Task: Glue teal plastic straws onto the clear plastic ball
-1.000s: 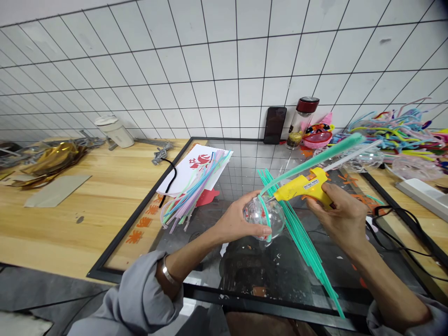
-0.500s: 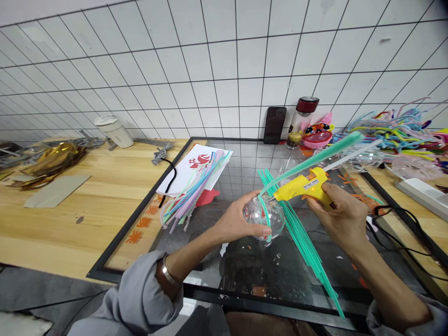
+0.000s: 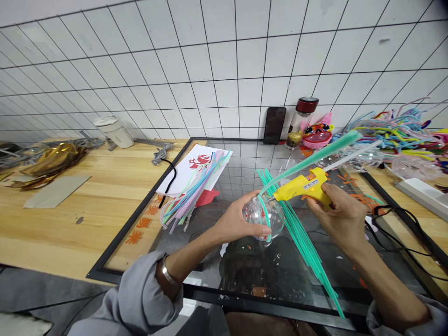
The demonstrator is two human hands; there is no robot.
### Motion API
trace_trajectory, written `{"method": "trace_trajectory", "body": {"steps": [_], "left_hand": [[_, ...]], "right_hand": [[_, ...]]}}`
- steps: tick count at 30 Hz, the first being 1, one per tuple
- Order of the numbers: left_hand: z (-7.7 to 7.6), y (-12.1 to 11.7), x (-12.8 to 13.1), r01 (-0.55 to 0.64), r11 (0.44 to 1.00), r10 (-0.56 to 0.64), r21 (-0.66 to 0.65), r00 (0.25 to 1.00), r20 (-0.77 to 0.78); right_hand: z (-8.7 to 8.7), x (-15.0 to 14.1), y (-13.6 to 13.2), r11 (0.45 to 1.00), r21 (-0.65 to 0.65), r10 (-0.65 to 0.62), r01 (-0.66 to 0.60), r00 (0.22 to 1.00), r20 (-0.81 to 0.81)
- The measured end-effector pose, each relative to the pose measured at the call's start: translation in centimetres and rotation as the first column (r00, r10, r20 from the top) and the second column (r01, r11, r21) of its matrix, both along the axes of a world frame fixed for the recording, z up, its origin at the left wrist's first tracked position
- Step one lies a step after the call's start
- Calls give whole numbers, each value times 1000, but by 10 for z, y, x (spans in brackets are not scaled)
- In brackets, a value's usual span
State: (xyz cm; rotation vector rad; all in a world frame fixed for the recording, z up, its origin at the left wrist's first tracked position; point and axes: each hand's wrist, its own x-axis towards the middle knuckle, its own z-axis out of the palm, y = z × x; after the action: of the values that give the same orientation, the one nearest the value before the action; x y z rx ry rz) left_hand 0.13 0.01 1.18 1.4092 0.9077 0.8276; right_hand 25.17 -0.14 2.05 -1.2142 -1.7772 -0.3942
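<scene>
My left hand point(image 3: 241, 219) is closed around a clear plastic ball point(image 3: 276, 223), with the thumb pressed on its near side. A green pipe cleaner point(image 3: 315, 157) runs down over the ball under that thumb, and its long free end sticks up to the right. In my right hand point(image 3: 341, 212) is a yellow hot glue gun point(image 3: 303, 184), a white glue stick point(image 3: 352, 155) protruding from its back. The nozzle tip is at the ball beside the green strip; whether it touches cannot be made out. Underneath lies a bundle of green pipe cleaners point(image 3: 304, 242) on the glass.
Pastel pipe cleaners point(image 3: 194, 191) rest on white paper point(image 3: 182, 168) to the left. A phone point(image 3: 275, 125) and a glass bottle point(image 3: 301, 122) stand against the wall. Colourful pipe cleaners point(image 3: 402, 128) are heaped at right, near a black cable point(image 3: 402, 228). A black frame point(image 3: 140, 212) edges the glass.
The upper end of the green pipe cleaner has dipped slightly. Both hands, the ball and the glue gun are almost exactly where they were.
</scene>
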Motion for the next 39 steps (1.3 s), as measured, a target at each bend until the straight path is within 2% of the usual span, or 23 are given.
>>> {"method": "trace_trajectory", "body": {"steps": [4, 7, 12, 16, 18, 21, 24, 26, 28, 31, 34, 36, 37, 38, 39], "left_hand": [[0, 0, 0, 6, 1000, -6, -2, 1000, 11], [1, 0, 0, 11, 1000, -11, 0, 1000, 23], [0, 0, -1, 3, 1000, -4, 22, 1000, 7], [-1, 1, -1, 6, 999, -6, 33, 1000, -18], [-1, 1, -1, 6, 999, -4, 31, 999, -34], [-2, 1, -1, -12, 999, 14, 39, 998, -55], [-2, 1, -1, -34, 996, 41, 80, 996, -79], [-1, 1, -1, -33, 995, 43, 99, 995, -94], [-1, 1, -1, -27, 995, 37, 97, 994, -99], [-1, 0, -1, -15, 997, 22, 75, 995, -95], [-2, 0, -1, -8, 997, 16, 80, 995, -102], [-3, 0, -2, -5, 995, 17, 98, 993, -119], [-3, 0, -2, -1, 994, 16, 113, 992, -127], [-3, 1, -2, 5, 991, 12, 130, 991, -135], [-3, 1, -3, 14, 988, 8, 152, 990, -140]], "right_hand": [[0, -1, 0, 1000, -23, -20, 20, 1000, -2], [0, -1, -1, 987, -138, -92, 80, 992, -84], [0, 2, 1, 908, -409, -214, 92, 941, -262], [-7, 14, 14, 867, -465, -297, 180, 935, -192], [-15, 22, 23, 800, -541, -365, 261, 927, -92], [-25, 30, 34, 645, -648, -439, 406, 890, 120], [-30, 32, 42, 519, -657, -459, 547, 827, 325], [-31, 30, 46, 468, -647, -457, 601, 792, 405], [-32, 28, 47, 447, -634, -455, 631, 771, 446], [-33, 26, 48, 469, -584, -443, 663, 748, 494], [-31, 24, 44, 540, -509, -422, 670, 739, 525], [-24, 17, 37, 640, -474, -406, 605, 790, 460], [-18, 12, 32, 716, -465, -370, 520, 848, 379], [-12, 4, 26, 808, -456, -283, 373, 925, 254], [-4, -5, 19, 880, -446, -132, 163, 986, 100]]}}
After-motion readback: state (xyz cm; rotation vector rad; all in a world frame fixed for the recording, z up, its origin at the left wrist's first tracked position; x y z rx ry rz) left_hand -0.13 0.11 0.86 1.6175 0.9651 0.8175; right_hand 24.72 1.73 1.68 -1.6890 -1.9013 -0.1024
